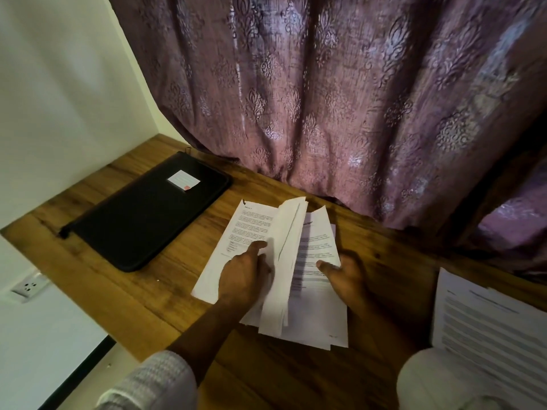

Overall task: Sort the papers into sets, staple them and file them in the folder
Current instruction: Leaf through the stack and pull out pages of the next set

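1. Two hands in the head view: left hand (245,273) gripped a lifted sheaf of the papers (313,318), fingers (255,246) curled round it; right hand (343,276) pinched a sheet's edge.
2. Papers lay mid-tabletop (118,291); black folder (148,211) closed, apart to the left; another pile (488,321) at right.
3. Step looked like sorting; next move probably called for separating one set cleanly.
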